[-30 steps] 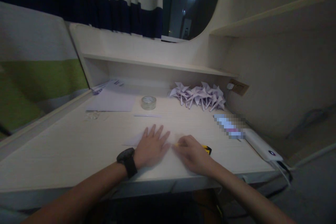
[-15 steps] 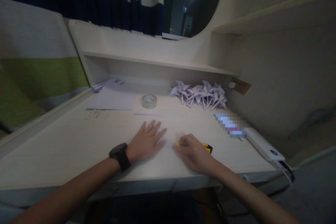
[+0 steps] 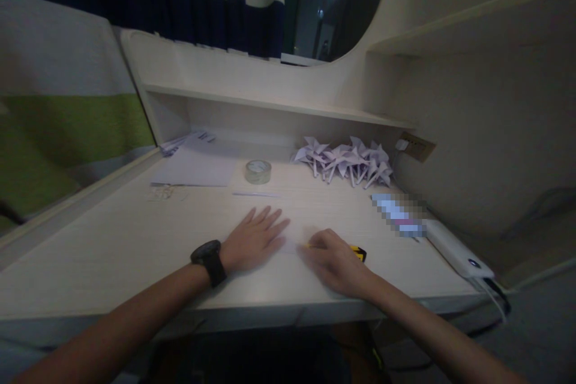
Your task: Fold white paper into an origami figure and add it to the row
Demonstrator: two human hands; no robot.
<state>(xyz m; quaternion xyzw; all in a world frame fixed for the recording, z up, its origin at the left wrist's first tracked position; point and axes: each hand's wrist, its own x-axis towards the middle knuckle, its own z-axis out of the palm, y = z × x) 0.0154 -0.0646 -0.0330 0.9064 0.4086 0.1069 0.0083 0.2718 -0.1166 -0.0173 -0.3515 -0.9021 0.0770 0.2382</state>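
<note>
My left hand lies flat on the white desk, fingers spread, with a black watch at its wrist. Pale paper seems to lie between it and my right hand, but its outline is too faint to tell. My right hand is closed, thumb and fingers curled together low over the desk, their tips smeared by motion. Whatever they pinch is hidden. Beside that hand, partly covered by it, is a yellow-and-black object, whose kind I cannot make out.
Beyond my hands are a thin white stick and a clear tape roll. White paper pinwheels lie at the back right. Paper sheets and small scraps are leftward. A blurred-out phone and white power strip sit right.
The view has shifted slightly, so things appear a little further right. My left hand stays flat in place. My right hand remains curled beside the yellow-and-black object, its fingertips blurred in both frames.
</note>
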